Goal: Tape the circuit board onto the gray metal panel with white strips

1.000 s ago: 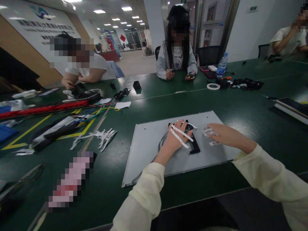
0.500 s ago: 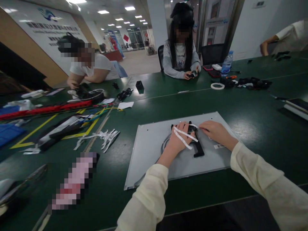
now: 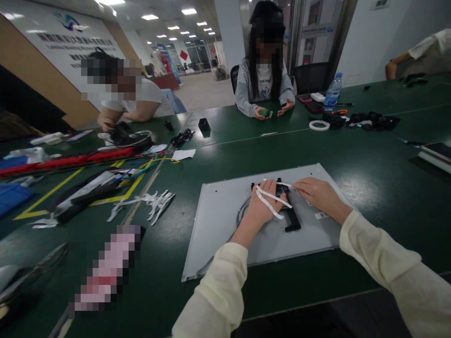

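A light grey panel (image 3: 218,225) lies on the table with a black frame-like part (image 3: 293,222) on it. My left hand (image 3: 263,206) is over the frame's left and upper side, fingers bent onto it; its fingertips are partly hidden. Narrow white strips, like tape (image 3: 270,205), drape across the back of this hand. To the right, my right hand (image 3: 319,195) is closed in a pinch on the end of a thin white strip (image 3: 284,184) that runs from the frame's top edge. A grey cable (image 3: 240,212) curls out from beneath my left hand.
Crumpled white strips (image 3: 158,203) and a phone-shaped blurred object (image 3: 107,272) lie to the left. Beyond are a black box (image 3: 204,126), a white tape roll (image 3: 319,125) and a water bottle (image 3: 333,93). Co-workers sit across the table.
My right hand has shifted slightly right, still pinching the strip, while my left hand keeps its place on the frame. Across the table, a person's hands have moved apart, one holding a green object.
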A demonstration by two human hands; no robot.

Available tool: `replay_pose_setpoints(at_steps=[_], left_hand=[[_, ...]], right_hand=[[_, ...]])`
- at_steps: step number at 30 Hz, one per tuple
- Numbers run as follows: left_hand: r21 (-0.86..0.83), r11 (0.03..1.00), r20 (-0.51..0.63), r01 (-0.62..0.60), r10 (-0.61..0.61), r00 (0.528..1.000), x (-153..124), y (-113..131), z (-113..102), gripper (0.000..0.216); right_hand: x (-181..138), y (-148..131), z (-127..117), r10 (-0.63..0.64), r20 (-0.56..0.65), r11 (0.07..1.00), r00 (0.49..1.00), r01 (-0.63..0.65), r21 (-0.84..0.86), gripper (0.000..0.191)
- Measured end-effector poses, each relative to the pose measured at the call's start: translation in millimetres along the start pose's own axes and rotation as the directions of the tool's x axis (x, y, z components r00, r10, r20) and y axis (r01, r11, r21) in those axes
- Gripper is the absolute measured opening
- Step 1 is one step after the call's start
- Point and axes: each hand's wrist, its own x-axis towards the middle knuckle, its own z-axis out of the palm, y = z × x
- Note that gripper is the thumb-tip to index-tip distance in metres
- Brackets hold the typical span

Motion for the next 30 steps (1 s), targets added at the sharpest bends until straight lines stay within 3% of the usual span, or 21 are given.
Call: replay_pose_setpoints(at_steps=[12, 30], left_hand=[[0.004, 1.000, 0.007, -0.003, 0.003, 1.000, 1.6, 1.9, -2.2, 0.045], [0.036, 0.999, 0.042, -0.022, 0.021, 0.999, -0.8, 3.2, -5.9, 0.040]], right_hand=[[1.5, -3.9, -2.5, -0.043, 0.089, 0.999, 0.995, 0.045, -0.015, 0.027], [-2.7, -8.2, -1.1, -0.070, 0.112, 0.994, 0.991, 0.079, -0.072, 0.039]])
